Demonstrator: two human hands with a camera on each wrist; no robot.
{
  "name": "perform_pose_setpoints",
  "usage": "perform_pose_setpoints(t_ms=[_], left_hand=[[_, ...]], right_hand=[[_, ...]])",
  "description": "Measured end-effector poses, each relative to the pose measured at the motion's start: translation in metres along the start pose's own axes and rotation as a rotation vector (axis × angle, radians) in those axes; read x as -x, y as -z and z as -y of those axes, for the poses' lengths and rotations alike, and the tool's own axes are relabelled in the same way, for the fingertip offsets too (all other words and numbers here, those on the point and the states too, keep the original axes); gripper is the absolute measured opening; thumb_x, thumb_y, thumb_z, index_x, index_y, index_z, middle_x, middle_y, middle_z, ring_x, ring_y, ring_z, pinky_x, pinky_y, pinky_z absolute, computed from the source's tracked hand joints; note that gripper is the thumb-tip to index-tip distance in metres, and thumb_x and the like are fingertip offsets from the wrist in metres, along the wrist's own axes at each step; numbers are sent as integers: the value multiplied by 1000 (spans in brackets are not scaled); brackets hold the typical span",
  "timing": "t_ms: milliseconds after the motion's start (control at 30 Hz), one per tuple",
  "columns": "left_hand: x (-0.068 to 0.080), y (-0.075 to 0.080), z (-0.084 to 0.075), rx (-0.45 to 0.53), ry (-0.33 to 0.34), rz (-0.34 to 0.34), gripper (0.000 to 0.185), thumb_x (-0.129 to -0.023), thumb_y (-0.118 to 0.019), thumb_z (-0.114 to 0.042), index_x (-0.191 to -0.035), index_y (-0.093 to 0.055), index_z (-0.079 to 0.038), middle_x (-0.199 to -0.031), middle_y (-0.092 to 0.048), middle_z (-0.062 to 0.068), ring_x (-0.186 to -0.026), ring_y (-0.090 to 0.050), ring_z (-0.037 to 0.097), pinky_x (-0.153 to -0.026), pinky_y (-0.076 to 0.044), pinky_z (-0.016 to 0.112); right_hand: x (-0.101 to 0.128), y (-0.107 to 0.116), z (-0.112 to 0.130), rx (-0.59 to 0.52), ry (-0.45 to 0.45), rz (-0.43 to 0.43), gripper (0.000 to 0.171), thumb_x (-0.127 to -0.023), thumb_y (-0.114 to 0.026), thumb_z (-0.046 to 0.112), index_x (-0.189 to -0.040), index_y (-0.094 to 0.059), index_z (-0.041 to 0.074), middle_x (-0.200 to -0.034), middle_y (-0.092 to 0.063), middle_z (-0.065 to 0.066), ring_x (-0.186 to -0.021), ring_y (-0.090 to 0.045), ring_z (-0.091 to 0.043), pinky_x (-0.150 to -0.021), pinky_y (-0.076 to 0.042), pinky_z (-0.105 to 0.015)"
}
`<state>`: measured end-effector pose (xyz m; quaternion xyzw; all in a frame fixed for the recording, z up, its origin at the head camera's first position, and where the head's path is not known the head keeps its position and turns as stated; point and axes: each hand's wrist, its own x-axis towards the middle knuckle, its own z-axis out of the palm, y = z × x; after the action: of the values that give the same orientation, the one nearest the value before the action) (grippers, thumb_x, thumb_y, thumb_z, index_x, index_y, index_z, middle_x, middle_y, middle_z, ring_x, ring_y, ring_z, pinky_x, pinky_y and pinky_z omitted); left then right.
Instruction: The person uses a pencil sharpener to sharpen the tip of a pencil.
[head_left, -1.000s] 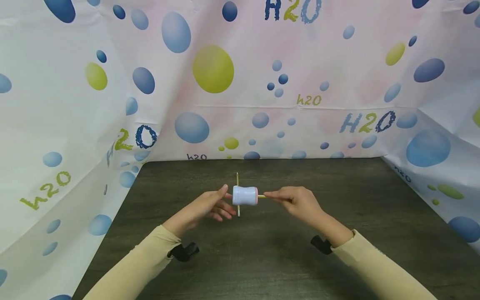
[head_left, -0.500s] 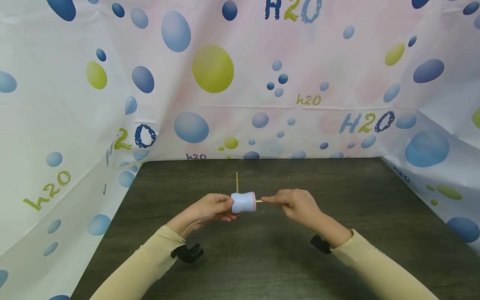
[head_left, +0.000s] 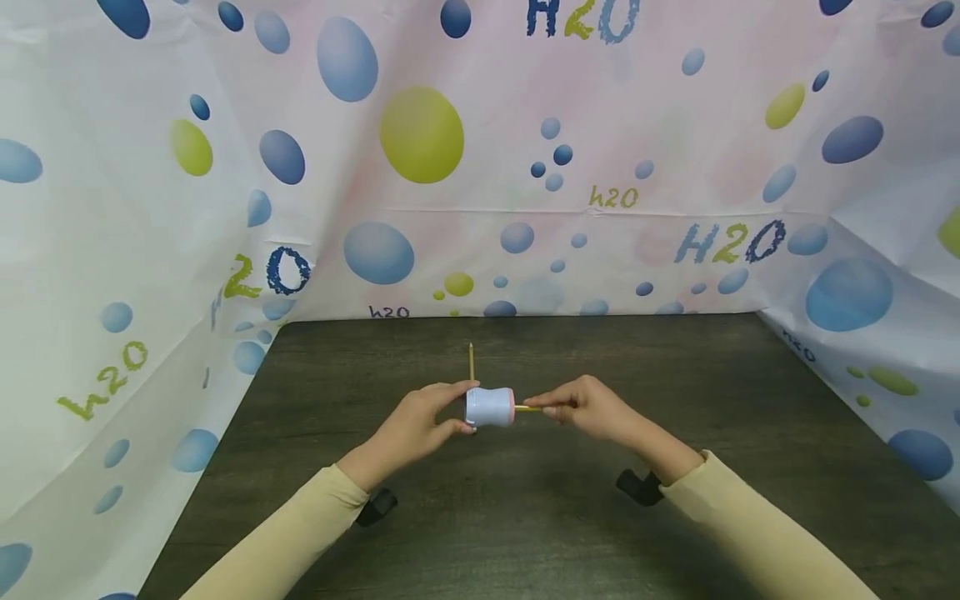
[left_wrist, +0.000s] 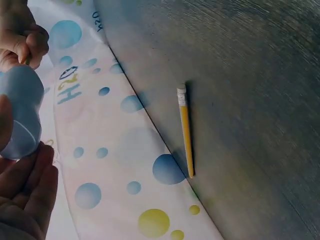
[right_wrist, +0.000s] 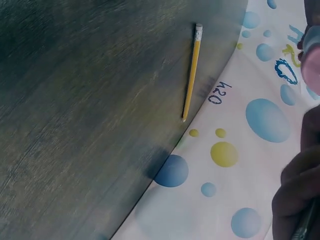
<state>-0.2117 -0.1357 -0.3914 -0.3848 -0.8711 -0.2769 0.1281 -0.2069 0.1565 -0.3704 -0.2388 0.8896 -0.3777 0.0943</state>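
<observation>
Fingers of the left hand (head_left: 420,421) hold the blue sharpener (head_left: 489,407) while the right hand (head_left: 592,408) pinches a pencil (head_left: 528,408) poked inside; another pencil (head_left: 471,363) waits behind them.

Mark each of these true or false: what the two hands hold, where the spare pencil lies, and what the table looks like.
1. The left hand holds a pale blue sharpener. True.
2. The right hand pinches a pencil whose end goes into the sharpener's pink end. True.
3. A second pencil stands upright in a cup. False: it lies flat on the table, beyond the hands.
4. The table is white. False: it is dark wood grain; the bubble-printed backdrop is pale.
5. The second pencil has an eraser end. True, seen in the wrist views.
</observation>
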Motion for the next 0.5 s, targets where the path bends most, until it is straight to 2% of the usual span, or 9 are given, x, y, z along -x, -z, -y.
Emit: perform_pose_setpoints(t_ms=[67,200,300,400,500], left_hand=[[0,1,-2,30,18,-16,58,-79,-86,-11,-132,-65,0,-120,-75,17,-107,-73,32,-86,-60,44],[-3,7,-5,148,84,16,56,-80,-86,-4,-131,-62,-1,-123,-72,15,-106,-72,30,-92,-59,48],[-3,9,-3,239,124,69,60,-83,-84,-6,-135,-54,-1,-128,-67,16,-110,-69,30,-96,-58,49],[-2,8,1,366,187,118,76,-87,-83,-19,-148,-41,-1,-139,-58,21,-120,-64,36,-97,-57,49],[-2,9,4,531,315,184,88,-94,-72,-49,-156,-32,-1,-143,-55,26,-123,-63,38,-91,-59,44]], right_hand=[[1,-1,-1,1,5,-21,27,-101,-60,3,-124,-74,3,-98,-77,-21,-53,-37,-5,-51,-34,-22],[4,-5,-2,59,54,-88,27,-100,-62,3,-123,-75,6,-109,-78,-20,-58,-46,-4,-50,-37,-22],[7,-8,-1,145,132,-147,28,-97,-65,1,-122,-76,7,-104,-79,-16,-60,-46,2,-51,-38,-20],[9,-11,1,219,214,-215,29,-93,-69,-1,-120,-77,8,-99,-79,-12,-62,-45,5,-53,-38,-19],[11,-13,2,272,258,-273,30,-92,-70,-1,-119,-78,10,-93,-79,-7,-60,-40,6,-52,-35,-19]])
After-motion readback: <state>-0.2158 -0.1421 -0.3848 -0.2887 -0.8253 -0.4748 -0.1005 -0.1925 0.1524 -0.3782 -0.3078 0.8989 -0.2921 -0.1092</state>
